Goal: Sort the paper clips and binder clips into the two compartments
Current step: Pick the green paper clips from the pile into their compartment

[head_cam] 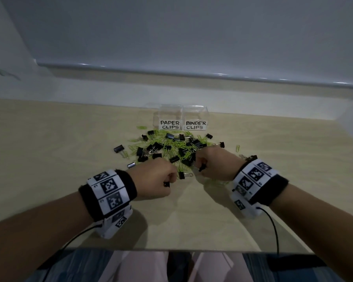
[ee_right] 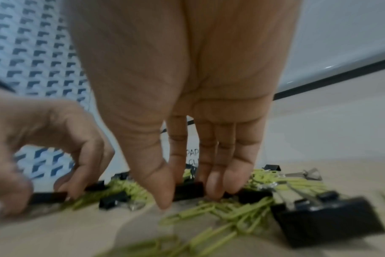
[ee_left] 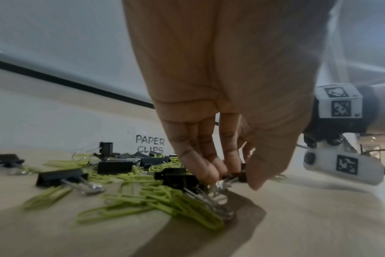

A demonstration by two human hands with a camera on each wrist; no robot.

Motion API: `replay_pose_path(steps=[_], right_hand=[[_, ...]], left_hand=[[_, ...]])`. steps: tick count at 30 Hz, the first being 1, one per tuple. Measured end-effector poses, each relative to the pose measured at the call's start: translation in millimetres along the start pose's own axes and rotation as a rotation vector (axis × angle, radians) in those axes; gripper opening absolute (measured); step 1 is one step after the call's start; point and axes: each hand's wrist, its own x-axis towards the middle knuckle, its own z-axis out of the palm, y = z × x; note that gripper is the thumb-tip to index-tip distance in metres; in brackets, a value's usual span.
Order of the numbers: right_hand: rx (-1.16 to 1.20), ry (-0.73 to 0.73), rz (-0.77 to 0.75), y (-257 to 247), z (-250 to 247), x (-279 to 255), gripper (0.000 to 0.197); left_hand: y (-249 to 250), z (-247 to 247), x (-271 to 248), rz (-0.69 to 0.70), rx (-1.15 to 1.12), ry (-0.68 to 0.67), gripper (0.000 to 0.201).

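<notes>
A mixed pile of green paper clips (head_cam: 176,144) and black binder clips (head_cam: 158,146) lies on the table in front of a clear two-part box. Its left compartment (head_cam: 170,113) is labelled PAPER CLIPS and its right compartment (head_cam: 196,114) BINDER CLIPS. Both look empty. My left hand (head_cam: 168,181) is at the pile's near edge, where its thumb and fingers pinch a black binder clip (ee_left: 238,175). Just to the right, my right hand (head_cam: 200,165) pinches another black binder clip (ee_right: 189,190) between thumb and fingers, low over the paper clips (ee_right: 231,213).
A stray binder clip (head_cam: 118,148) lies left of the pile, and a lone paper clip (head_cam: 237,148) lies to its right. The beige table (head_cam: 49,159) ends at a near edge (head_cam: 171,249). A white wall ledge runs behind the box.
</notes>
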Motion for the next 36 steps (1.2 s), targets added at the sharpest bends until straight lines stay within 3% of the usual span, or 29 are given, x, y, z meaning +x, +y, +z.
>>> replay_pose_path(steps=[3,6,8,11,13,16,19,24,27,31,36], right_hand=[[0.116,-0.026,0.036,10,-18,-15,0.005],[0.186,0.058,0.136,40,-41,-34,0.005],[0.154,0.099,0.240,65,-50,-45,0.012],[0.012,0.070,0.338,91,-48,-57,0.015],[-0.051,0.072,0.319,92,-40,-60,0.010],[0.012,0.144,0.183,73,-29,-57,0.007],[0.041,0.099,0.090,51,-16,-47,0.008],[-0.007,0.070,0.076,48,-1,-33,0.015],[0.029,0.091,0.119,54,-8,-37,0.009],[-0.001,0.117,0.190,68,-19,-52,0.015],[-0.026,0.000,0.110,51,-13,-66,0.034]], left_hand=[[-6,-10,-5,-0.063,-0.191,0.029,0.018],[-27,-29,-5,-0.127,-0.250,0.198,0.019],[-46,-41,-3,-0.185,-0.165,0.285,0.016],[-62,-45,0,-0.259,0.046,0.264,0.017],[-56,-40,6,-0.225,0.108,0.248,0.017],[-26,-27,15,-0.094,-0.047,0.196,0.013],[3,-13,28,-0.021,-0.120,0.086,0.016],[18,2,39,-0.010,-0.006,0.045,0.013],[13,-3,34,-0.037,-0.150,0.050,0.016],[-14,-23,18,-0.105,-0.218,0.096,0.018],[-33,-38,4,-0.134,0.068,0.104,0.031]])
